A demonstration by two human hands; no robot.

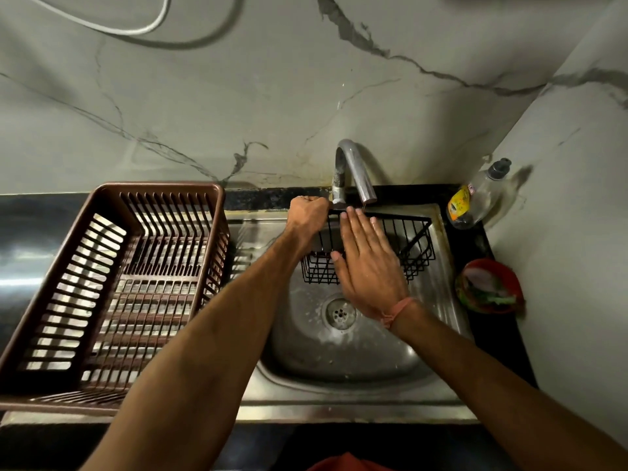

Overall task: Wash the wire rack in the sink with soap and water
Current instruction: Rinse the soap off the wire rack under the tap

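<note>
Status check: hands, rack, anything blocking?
Left hand grips rack top edge. Right hand flat on rack, fingers straight. Rack held in sink under tap. Nothing blocking.

The left hand (307,215) gripped the far rim of the black wire rack (413,249) under the tap (350,175), over the steel sink (339,355). The right hand (368,266) lay flat, fingers straight, across the rack. A brown basket (112,287) stood left, a soap bottle (475,198) right.
</note>
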